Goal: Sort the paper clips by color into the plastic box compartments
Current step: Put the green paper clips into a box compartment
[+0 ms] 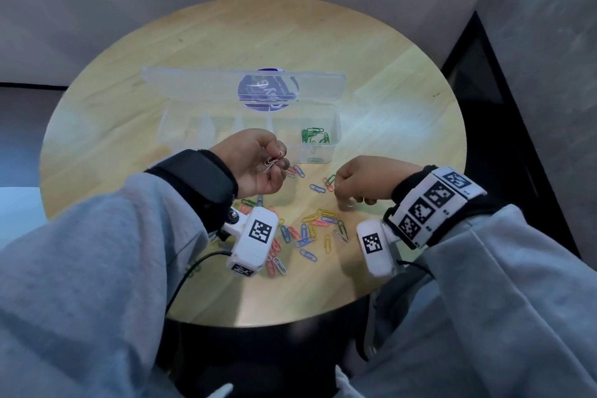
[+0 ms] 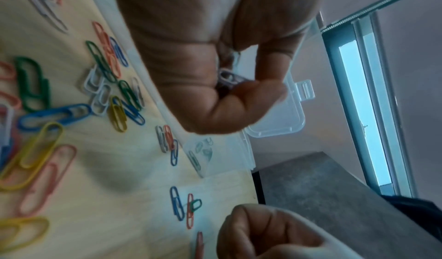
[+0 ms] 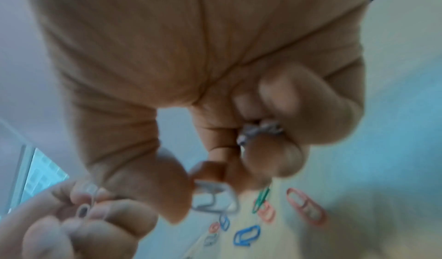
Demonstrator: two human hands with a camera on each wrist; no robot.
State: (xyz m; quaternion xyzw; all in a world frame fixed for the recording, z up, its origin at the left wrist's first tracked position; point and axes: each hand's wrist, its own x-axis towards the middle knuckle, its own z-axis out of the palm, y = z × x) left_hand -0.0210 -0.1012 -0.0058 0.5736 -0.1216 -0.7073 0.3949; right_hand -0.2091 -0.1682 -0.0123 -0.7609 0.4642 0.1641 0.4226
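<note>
A clear plastic box (image 1: 336,126) stands open mid-table, its lid (image 1: 193,82) raised behind it. Green clips (image 1: 312,136) lie in its rightmost compartment; the other compartments look bare. My left hand (image 1: 277,161) hovers in front of the box and pinches a few pale clips (image 2: 228,77). My right hand (image 1: 346,202) is low over the table to the right. It pinches a white clip (image 3: 214,197) between thumb and forefinger, and more clips (image 3: 260,130) are tucked under its curled fingers. Loose clips (image 1: 310,226) in several colours lie between the wrists.
The round wooden table (image 1: 403,100) ends close to my body and sits in a corner of grey walls. A black cable (image 1: 193,268) trails from the left wrist camera over the near edge. More stray clips (image 1: 318,187) lie between the hands and the box.
</note>
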